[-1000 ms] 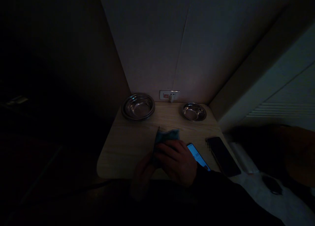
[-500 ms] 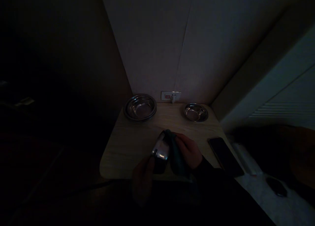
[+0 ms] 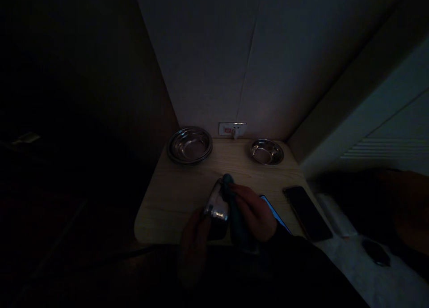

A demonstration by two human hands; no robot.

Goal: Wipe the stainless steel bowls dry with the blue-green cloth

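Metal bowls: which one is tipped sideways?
The bowl in the left hand; the stacked bowls and the lone bowl on the table sit upright.

Very dim, left side near-black.

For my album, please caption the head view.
Left hand holds a round silver metal bowl, right hand a crumpled teal cloth against it.

- no lettering, brand or number can be read anywhere
- lit phone (image 3: 274, 212): screen mostly covered, nothing legible on it
- dark phone (image 3: 308, 214): nothing legible
- wall socket (image 3: 221, 128): too small and dim to read
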